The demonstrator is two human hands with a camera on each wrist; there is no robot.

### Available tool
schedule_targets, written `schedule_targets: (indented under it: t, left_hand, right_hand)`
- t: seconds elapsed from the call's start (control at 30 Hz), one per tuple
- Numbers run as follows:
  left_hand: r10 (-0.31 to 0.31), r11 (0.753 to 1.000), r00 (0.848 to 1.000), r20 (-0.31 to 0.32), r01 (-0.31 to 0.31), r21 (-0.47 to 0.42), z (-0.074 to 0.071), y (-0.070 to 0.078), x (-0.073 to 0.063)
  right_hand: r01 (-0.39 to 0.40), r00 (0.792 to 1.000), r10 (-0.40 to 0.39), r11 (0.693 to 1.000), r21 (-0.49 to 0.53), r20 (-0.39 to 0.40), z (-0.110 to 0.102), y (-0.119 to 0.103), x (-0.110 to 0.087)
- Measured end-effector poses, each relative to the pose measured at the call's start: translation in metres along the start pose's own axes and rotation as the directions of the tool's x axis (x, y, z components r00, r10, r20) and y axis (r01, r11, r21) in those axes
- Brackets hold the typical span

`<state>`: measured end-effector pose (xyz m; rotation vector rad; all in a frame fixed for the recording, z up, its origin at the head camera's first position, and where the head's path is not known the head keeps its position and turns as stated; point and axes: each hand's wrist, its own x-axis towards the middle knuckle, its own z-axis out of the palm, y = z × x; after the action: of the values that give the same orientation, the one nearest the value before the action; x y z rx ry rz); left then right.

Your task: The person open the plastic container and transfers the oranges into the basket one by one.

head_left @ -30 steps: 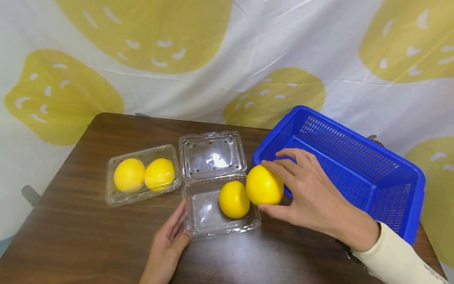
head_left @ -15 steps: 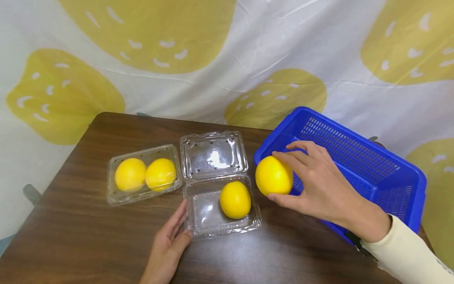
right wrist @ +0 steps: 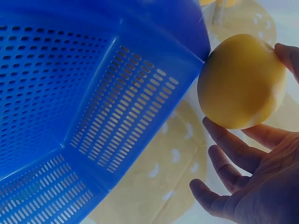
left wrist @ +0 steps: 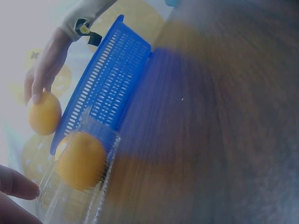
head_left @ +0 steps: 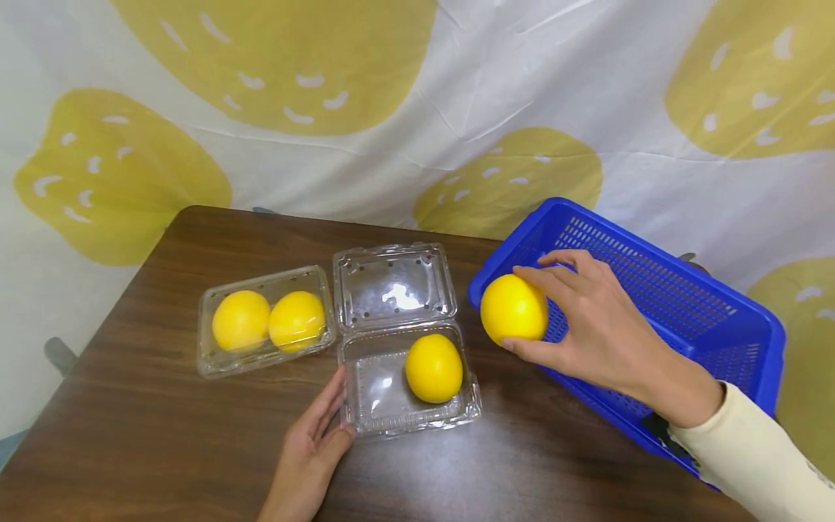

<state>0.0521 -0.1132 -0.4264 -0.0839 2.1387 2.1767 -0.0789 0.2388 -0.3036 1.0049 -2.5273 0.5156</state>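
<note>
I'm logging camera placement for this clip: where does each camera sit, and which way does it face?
Head: on the head, facing forward and down at the table, open container and blue basket; left hand and right hand show.
Left wrist: on that wrist, facing over the container toward the basket; left-hand fingers and, beyond, the right hand show.
Right wrist: on that wrist, looking past the right hand at the basket; only that hand shows.
Both wrist views share basket and held yellow fruit.

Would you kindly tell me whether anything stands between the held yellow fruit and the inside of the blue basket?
Only the left-corner rim of the blue basket, close by the held yellow fruit, which seems above rim height; nothing else visible intervenes.
</note>
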Motion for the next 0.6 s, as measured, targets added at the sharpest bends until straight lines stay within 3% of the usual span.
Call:
schedule_targets:
  t: [0.6]
  left_hand:
    - [-0.017,1.0,1.0,0.002,0.017,-0.012,0.0,0.001,0.0]
  right_hand:
    - [-0.112,0.992,0.113,0.993,-0.025,0.055,-0.004,0.018,0.004]
